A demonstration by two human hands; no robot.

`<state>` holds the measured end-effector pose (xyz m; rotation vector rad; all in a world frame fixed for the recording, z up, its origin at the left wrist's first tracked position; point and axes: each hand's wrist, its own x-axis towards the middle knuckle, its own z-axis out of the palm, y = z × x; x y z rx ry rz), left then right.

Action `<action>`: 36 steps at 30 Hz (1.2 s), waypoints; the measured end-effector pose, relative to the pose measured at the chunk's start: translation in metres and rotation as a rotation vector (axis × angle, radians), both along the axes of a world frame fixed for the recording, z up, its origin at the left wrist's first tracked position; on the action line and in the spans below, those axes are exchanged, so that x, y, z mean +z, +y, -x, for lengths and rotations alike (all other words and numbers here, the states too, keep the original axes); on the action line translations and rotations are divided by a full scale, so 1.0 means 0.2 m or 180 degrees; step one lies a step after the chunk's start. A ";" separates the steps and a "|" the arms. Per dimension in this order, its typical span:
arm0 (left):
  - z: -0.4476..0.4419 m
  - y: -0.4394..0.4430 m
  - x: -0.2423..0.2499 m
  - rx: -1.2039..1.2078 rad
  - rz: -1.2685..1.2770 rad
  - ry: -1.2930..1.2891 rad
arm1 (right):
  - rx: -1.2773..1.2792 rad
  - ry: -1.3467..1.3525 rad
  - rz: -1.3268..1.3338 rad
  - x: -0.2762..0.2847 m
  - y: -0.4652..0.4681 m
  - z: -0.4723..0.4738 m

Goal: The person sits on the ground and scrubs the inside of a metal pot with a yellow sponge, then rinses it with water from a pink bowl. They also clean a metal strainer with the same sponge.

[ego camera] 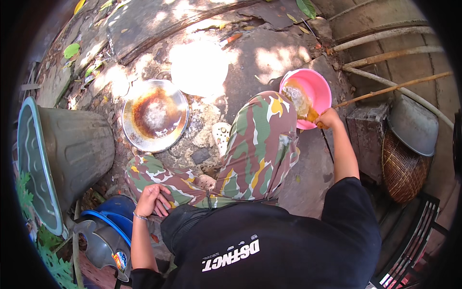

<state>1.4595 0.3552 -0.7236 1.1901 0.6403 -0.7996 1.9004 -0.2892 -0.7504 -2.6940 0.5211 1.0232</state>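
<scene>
My right hand (326, 118) is closed around the end of a yellowish-brown scrubber or cloth (312, 115) at the rim of a pink plastic bucket (323, 86). Foamy, brownish water (297, 94) shows inside the bucket; whether the held thing is a cloth or a scrubber I cannot tell. My left hand (154, 201) rests on my left thigh with its fingers loosely apart, holding nothing. In front of me a round metal pan (155, 115) with brown scorch stains lies on the ground. Beyond it is a round, white, overexposed thing (199, 68).
A large grey-green bin (75, 141) lies on its side at the left, above blue and grey plastic containers (115, 216). Poles (393, 86), a wooden box (368, 141), a grey basin (413, 123) and a woven basket (404, 168) stand at the right. A knife or brush (231, 39) lies farther ahead.
</scene>
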 end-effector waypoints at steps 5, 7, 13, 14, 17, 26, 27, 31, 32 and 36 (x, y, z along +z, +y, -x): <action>0.00 -0.01 0.01 0.0017 -0.0039 -0.0015 | 0.0771 -0.0658 0.0872 -0.20 0.03 0.20; 0.00 -0.02 0.01 0.0015 -0.0067 -0.0012 | 0.0607 -0.0800 0.0835 -0.25 0.03 0.26; 0.00 -0.02 0.02 -0.0014 -0.0082 0.0014 | 0.0997 -0.0284 0.0530 -0.22 -0.01 0.35; -0.01 -0.01 0.02 -0.0019 -0.0086 0.0022 | 0.0995 -0.0342 0.0456 -0.21 -0.01 0.36; -0.01 -0.01 0.01 -0.0031 -0.0079 0.0012 | 0.0576 -0.0619 0.0571 -0.19 0.00 0.37; -0.02 -0.01 0.02 -0.0057 -0.0148 0.0017 | 0.0357 -0.0828 0.1083 -0.11 0.13 0.39; -0.02 -0.02 0.02 -0.0073 -0.0123 0.0034 | 0.0318 -0.0791 0.1134 -0.11 0.13 0.40; -0.01 -0.02 0.04 -0.0046 -0.0084 0.0169 | 0.0514 -0.0652 0.0978 -0.18 0.06 0.41; -0.01 -0.03 0.04 -0.0056 -0.0080 0.0190 | 0.0605 -0.0712 0.0911 -0.21 0.04 0.41; -0.03 -0.03 0.07 -0.0169 -0.0137 0.0289 | 0.0667 -0.0574 0.0752 -0.30 -0.04 0.41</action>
